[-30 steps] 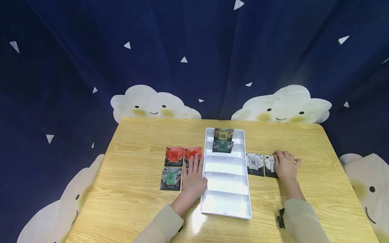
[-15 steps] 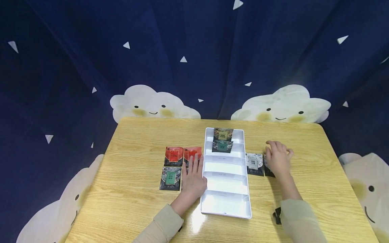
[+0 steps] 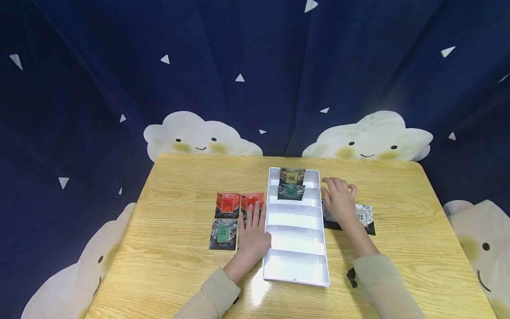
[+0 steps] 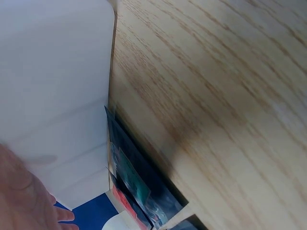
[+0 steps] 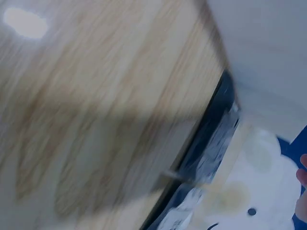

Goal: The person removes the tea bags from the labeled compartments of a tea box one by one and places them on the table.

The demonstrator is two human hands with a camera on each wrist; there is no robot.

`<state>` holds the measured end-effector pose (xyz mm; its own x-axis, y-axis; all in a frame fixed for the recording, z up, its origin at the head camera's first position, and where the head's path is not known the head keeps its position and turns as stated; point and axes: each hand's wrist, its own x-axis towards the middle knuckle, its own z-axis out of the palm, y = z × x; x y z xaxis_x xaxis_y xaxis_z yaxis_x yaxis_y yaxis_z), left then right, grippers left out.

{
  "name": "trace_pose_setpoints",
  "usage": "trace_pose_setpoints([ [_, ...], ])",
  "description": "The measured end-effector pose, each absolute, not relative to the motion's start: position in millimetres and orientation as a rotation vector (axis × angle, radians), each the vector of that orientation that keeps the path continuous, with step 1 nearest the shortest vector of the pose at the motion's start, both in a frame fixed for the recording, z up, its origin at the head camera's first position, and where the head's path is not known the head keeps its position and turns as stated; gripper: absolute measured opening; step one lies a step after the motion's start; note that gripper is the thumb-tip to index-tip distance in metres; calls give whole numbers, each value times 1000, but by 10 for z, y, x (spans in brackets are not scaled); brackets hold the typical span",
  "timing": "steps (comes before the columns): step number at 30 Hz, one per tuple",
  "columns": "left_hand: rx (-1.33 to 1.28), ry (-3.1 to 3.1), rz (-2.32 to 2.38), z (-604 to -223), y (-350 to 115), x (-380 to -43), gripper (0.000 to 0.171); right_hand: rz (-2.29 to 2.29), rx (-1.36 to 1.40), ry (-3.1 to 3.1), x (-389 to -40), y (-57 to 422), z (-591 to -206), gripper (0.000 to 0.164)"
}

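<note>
My left hand (image 3: pixel 253 237) lies with fingers straight, touching the left side of a white compartment tray (image 3: pixel 295 269) and partly covering a red packet (image 3: pixel 252 200). Beside it are another red packet (image 3: pixel 228 205) and a green-labelled packet (image 3: pixel 223 234); one more packet under the hand is mostly hidden. Two packets, one brown with a yellow label (image 3: pixel 292 177) and one dark green (image 3: pixel 291 192), stand in the tray's far compartments. My right hand (image 3: pixel 340 201) hovers by the tray's right edge, fingers loosely bent, nothing visible in them. Below it are a grey-white packet (image 3: pixel 364 216) and a second, partly hidden one (image 3: pixel 330 218).
The wooden table (image 3: pixel 171 186) extends around the tray on both sides. A dark blue curtain (image 3: pixel 271 88) with clouds hangs behind the far edge. In the right wrist view, the dark-edged packets (image 5: pixel 216 143) lie against the tray wall (image 5: pixel 268 72).
My right hand has lifted off the right grey-white packet and moved left to the tray's edge, leaving that packet uncovered. My left hand has stayed in place.
</note>
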<state>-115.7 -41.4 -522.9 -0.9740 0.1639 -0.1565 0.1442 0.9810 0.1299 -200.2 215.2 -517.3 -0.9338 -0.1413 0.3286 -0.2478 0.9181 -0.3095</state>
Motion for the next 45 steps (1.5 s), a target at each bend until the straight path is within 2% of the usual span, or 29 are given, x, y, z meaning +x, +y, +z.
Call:
trace_pose_setpoints([
  [23, 240, 2961, 157, -5220, -415, -1155, 70, 399, 615, -2815, -2163, 1560, -5141, 28],
  [45, 239, 2963, 146, -5218, -417, -1152, 70, 332, 711, -2729, -2191, 1423, -5205, 20],
])
